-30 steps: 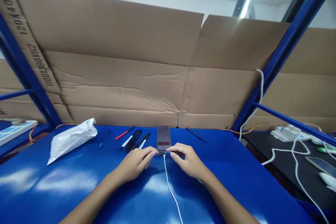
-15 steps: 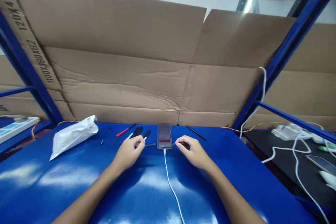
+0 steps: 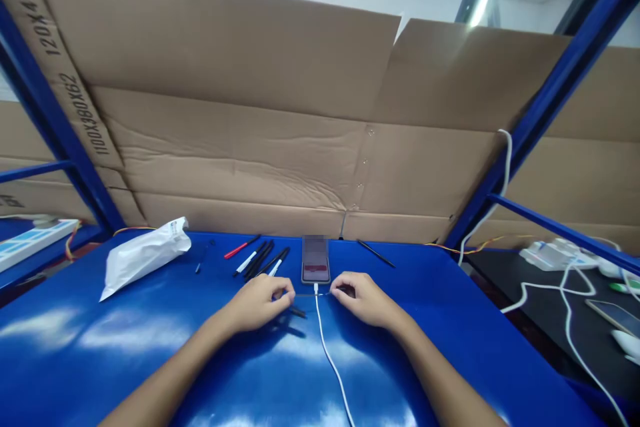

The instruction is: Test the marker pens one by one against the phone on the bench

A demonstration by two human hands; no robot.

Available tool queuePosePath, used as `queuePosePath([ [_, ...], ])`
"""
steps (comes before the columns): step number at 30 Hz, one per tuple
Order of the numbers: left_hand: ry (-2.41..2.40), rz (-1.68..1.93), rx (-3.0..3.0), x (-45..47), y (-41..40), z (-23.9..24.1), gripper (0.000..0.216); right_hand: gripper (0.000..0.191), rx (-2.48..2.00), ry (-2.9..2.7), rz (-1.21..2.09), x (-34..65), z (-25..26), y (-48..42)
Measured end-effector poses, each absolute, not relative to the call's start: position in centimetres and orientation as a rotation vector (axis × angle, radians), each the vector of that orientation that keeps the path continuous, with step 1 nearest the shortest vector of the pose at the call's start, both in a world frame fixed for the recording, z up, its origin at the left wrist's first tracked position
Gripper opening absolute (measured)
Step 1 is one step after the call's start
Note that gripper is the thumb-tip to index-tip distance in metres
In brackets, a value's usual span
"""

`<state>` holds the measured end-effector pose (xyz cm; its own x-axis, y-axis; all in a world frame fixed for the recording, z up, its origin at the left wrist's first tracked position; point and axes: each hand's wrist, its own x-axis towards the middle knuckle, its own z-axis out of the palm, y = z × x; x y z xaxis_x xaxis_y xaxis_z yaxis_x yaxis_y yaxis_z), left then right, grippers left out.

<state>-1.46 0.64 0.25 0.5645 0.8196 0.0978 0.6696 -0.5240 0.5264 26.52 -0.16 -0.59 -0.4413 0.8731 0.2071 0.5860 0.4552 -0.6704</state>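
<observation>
My left hand (image 3: 265, 303) is closed in a pinch, with a short dark pen piece (image 3: 299, 312) sticking out below its fingertips. A thin rod like a pen refill (image 3: 306, 295) spans the gap between my two hands, over the white cable. My right hand (image 3: 363, 295) is closed too, its thumb and forefinger pinching the rod's right end; something dark shows inside its curled fingers. Just beyond the hands lies a phone (image 3: 315, 270) with its screen lit, and the white charging cable (image 3: 325, 340) is plugged into its near end.
Several black and white pens (image 3: 260, 259) lie behind my left hand, near a red pen (image 3: 242, 247). A black pen (image 3: 376, 253) rests at the back right. On the left is a white plastic bag (image 3: 145, 257) beside a small dark pen part (image 3: 199, 267). Cardboard (image 3: 240, 147) walls the blue table's back.
Both hands have come nearer to me, and the left has moved right, closer to the other. The thin rod now shows between them, and the dark piece points lower.
</observation>
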Motion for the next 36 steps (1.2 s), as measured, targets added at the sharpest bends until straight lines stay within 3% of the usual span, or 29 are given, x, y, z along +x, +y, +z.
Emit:
queuePosePath([
  [8, 1.354, 0.462, 2.388, -2.7, 1.0, 0.7, 0.025, 0.023, -1.273, -2.138, 0.601, 27.6, -0.7, 0.5],
  [13, 1.257, 0.486, 2.559, -2.8, 0.8, 0.8, 0.015, 0.010, -1.342, -2.179, 0.599, 28.4, -0.2, 0.6],
  [20, 1.155, 0.674, 2.940, -3.2, 1.6, 0.0, 0.029, 0.027, -1.332, -2.347, 0.573, 28.2, -0.5, 0.2],
  [25, 1.143, 0.672, 3.104, -3.3, 2.1, -0.4, 0.029, 0.035, -1.287, -2.395, 0.740, 28.8, 0.4, -0.1],
  [31, 1.186, 0.746, 3.158, -3.2, 2.3, -0.9, 0.024, 0.002, -1.261, -2.390, 0.755, 28.5, -0.4, 0.4],
  [36, 1.189, 0.821, 3.197, -3.0, 2.2, -1.2, 0.027, 0.002, -1.274, -2.309, 0.569, 27.4, -1.6, 0.6],
])
